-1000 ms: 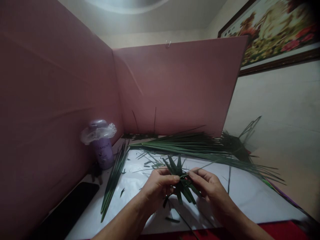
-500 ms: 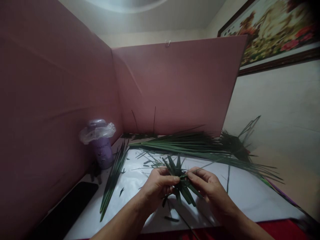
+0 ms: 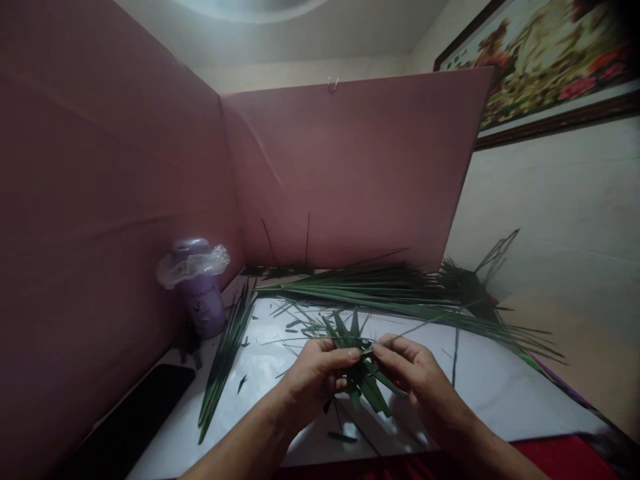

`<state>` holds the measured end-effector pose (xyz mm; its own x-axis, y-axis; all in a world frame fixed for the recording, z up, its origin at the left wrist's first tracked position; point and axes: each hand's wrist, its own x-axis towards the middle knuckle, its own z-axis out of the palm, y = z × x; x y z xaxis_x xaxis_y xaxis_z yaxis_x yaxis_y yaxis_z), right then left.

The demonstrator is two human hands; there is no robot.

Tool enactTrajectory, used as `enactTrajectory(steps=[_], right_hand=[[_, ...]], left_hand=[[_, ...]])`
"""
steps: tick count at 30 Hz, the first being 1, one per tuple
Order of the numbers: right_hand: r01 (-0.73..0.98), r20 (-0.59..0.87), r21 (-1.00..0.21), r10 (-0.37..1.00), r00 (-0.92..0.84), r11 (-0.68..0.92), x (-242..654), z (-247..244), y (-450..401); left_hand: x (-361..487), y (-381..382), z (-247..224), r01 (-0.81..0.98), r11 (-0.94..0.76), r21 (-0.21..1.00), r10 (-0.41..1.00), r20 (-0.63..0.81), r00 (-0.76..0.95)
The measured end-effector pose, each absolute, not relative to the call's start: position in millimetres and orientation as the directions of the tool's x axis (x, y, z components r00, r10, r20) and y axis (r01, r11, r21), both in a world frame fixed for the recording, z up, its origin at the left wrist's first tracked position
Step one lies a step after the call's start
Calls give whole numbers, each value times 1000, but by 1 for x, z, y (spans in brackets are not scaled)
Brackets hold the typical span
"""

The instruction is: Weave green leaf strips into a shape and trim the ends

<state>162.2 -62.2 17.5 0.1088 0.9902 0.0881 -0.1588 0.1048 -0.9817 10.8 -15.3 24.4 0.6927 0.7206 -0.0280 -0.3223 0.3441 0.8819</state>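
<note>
A green woven leaf piece with pointed strips spreading outward is held above the white surface. My left hand grips its left side, the thumb lying on top near the centre and the fingers curled beneath. On the right, my right hand pinches a thin strip near the centre between thumb and forefinger. That strip's long end runs up and to the right. The undersides of the piece are partly hidden by my fingers.
Long green leaves lie across the back of the white table. Another leaf bundle is at the left, near a purple cup with clear plastic and a black slab. Cut scraps lie around. Pink panels stand behind and left.
The leaf piece has tilted slightly between my hands, its lower strips shifting a little. Both hands keep their grip in nearly the same place.
</note>
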Motion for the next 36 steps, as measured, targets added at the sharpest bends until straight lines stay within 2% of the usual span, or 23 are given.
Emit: enactTrajectory(steps=[7,9,11,13,15,17,20,23,30,33,36], right_hand=[[-116,83,-989,991,108,95,167,11,-55],[-27,107,-993,984,142,112,170,11,-54],[158,184,-976,962,202,153,173,12,-54],[452,309,-875,920,242,175,178,14,-54],[719,443,-677,868,226,158,183,15,-54],[860,510,-495,843,169,126,189,16,-53],[928,411,-366,906,98,65,194,13,-52],[945,289,-325,955,68,31,198,8,-52],[910,195,-414,979,64,23,207,1,-46],[811,174,-584,973,152,-22,207,3,-44],[572,129,-819,985,115,40,202,4,-46]], left_hand=[[11,-14,26,-314,358,879,752,-72,655],[11,-13,28,-343,341,875,797,-75,600],[10,-11,31,-391,311,866,851,-70,521],[8,-9,33,-423,288,859,897,-86,434],[6,-6,34,-443,266,856,925,-97,368],[4,-2,35,-455,235,859,941,-83,328],[1,3,34,-448,195,873,954,-62,294],[-1,6,34,-443,180,878,963,-66,262],[-3,8,33,-494,217,842,961,-96,258],[-3,10,33,-525,209,825,966,-91,241],[-5,12,34,-556,185,810,975,-79,209]])
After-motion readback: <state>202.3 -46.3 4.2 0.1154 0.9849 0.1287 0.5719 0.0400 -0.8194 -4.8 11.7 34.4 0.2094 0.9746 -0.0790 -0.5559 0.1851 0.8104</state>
